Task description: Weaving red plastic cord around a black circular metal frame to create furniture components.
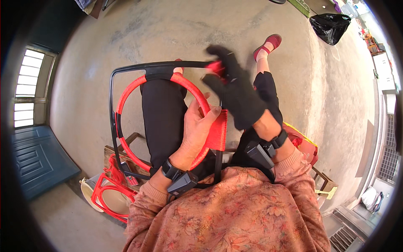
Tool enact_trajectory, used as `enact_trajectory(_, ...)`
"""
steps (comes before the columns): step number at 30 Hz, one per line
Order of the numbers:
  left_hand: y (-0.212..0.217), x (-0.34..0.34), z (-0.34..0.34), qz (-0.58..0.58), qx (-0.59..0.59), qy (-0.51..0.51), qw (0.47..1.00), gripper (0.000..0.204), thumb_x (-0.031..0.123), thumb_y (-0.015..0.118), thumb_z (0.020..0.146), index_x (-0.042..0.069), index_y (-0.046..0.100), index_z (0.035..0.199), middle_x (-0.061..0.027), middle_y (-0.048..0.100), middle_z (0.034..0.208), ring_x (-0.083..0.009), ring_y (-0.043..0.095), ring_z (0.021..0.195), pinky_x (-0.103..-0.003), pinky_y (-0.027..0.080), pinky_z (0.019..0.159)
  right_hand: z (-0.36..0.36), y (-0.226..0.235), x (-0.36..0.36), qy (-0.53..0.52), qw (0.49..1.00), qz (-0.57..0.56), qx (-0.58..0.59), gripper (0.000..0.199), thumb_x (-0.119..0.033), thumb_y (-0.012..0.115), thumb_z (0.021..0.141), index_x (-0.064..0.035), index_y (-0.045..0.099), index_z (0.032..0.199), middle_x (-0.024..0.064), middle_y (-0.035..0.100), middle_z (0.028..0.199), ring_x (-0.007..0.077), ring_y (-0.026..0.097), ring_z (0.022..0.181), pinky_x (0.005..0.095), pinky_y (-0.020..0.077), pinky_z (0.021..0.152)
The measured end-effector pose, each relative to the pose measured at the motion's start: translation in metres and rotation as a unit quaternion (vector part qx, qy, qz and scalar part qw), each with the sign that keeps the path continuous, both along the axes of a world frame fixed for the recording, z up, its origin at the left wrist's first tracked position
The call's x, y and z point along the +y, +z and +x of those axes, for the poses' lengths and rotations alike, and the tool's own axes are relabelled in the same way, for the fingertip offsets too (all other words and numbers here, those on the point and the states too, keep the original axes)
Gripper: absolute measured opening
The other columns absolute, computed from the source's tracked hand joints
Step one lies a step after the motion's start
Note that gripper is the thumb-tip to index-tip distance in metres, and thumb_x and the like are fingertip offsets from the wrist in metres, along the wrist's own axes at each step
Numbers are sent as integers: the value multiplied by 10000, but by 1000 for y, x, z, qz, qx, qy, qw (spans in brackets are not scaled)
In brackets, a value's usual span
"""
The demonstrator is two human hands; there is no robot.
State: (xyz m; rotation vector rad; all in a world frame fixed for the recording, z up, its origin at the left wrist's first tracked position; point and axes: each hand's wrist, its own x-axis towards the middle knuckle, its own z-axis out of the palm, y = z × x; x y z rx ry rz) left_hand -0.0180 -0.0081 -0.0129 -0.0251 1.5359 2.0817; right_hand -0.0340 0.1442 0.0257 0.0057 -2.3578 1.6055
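Observation:
Across my lap lies a black rectangular frame with rounded corners. Inside it is a ring wrapped mostly in red cord, with bare black stretches. A dense red cord winding joins the ring to the frame's right side. My bare left hand grips the ring beside this winding, thumb on top. My right hand, in a black glove, is raised over the frame's far right corner. Its fingers curve round a bundle of red cord, blurred by motion and partly hidden.
At lower left, another red frame leans by a pale round container. A red bag is right of my seat. A black plastic bag sits on the floor at far right. A blue panelled door stands left.

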Motion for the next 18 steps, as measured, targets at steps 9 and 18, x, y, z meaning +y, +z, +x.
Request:
enact_trajectory(9, -2, 1, -1, -20, 36, 100, 994, 504, -23, 638, 892, 1, 394, 1332, -95, 674, 975, -117, 634, 889, -253, 508, 781, -9, -33, -4, 150, 989, -9, -4, 497, 53, 597, 784, -6, 509, 1270, 148, 531, 1320, 255, 613, 1060, 329, 518, 861)
enact_trajectory(18, -3, 3, -2, 32, 32, 116, 992, 488, -13, 639, 909, 21, 426, 1346, -83, 679, 943, -104, 625, 861, -245, 501, 753, -2, -14, -10, 137, 939, 306, 76, 712, 10, 619, 777, -63, 382, 1445, 159, 537, 1318, 330, 642, 931, 373, 533, 811)
